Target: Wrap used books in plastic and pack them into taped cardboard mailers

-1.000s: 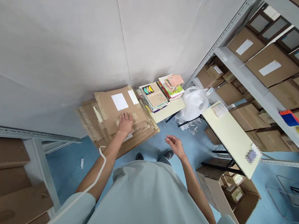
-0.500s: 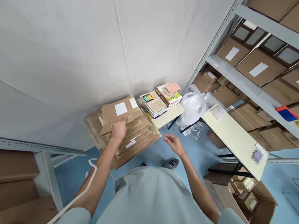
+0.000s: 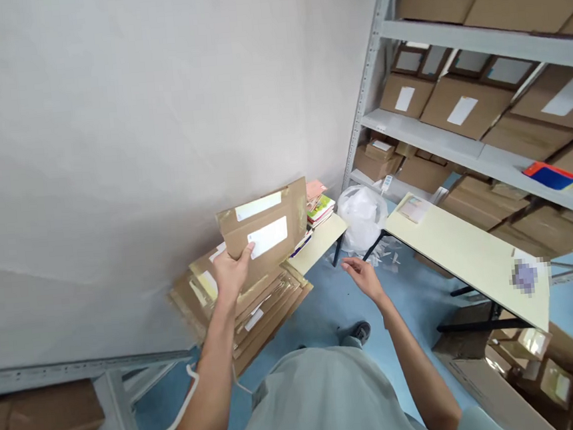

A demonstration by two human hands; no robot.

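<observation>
**One camera, worn on my head**

It looks forward and steeply down from above my shirt, which fills the bottom middle, closest to the lens. My left hand and right hand sit farther out, near mid-view. The pale wall faces me beyond, filling the upper left; shelving stands off to the right.

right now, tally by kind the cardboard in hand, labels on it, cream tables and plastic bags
Flat brown cardboard piece in left hand: 1
White rectangular labels on it: 2
Rectangular cream-topped tables: 2
White translucent plastic bag: 1
Total: 6
</observation>
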